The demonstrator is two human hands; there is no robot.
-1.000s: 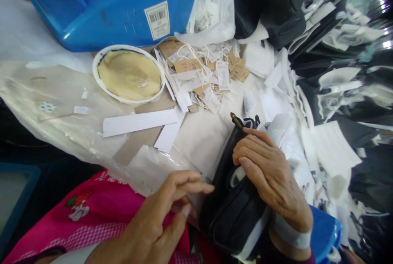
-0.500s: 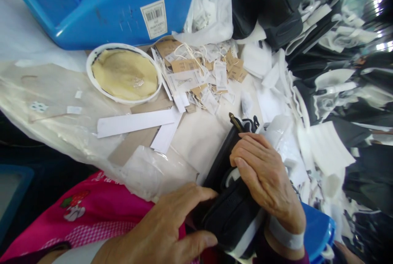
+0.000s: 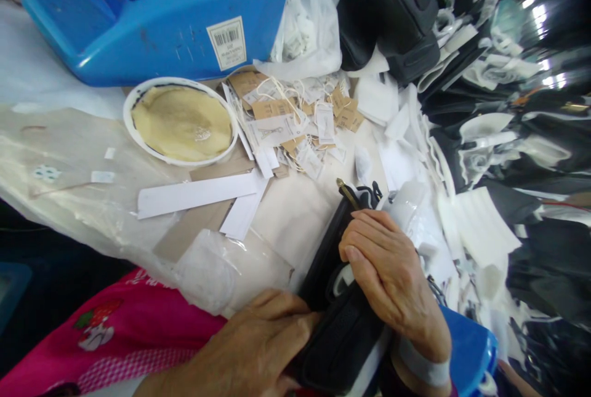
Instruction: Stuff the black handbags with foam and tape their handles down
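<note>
A black handbag (image 3: 344, 338) lies tilted at the table's front edge, with a gold zipper end (image 3: 347, 192) sticking out at its far end. My right hand (image 3: 390, 271) is closed over its upper part, fingers curled together. At the bag's near left side, my left hand (image 3: 252, 344) grips the edge; the fingertips are partly hidden by the bag. White padding shows in a loop between the hands. Just beyond the bag lies a heap of brown and white hang tags (image 3: 281, 126) with strings.
A blue bin (image 3: 175, 34) with a barcode label stands at the back left. Before it sits a white tub (image 3: 182, 160) with yellowish contents. White card strips (image 3: 198, 194) and clear plastic lie nearby. Black bags (image 3: 388, 9) and white wrapping crowd the right.
My left hand's thumb and fingers, spread apart before, have closed on the bag's near edge. My right hand keeps its hold. The whole view has shifted slightly.
</note>
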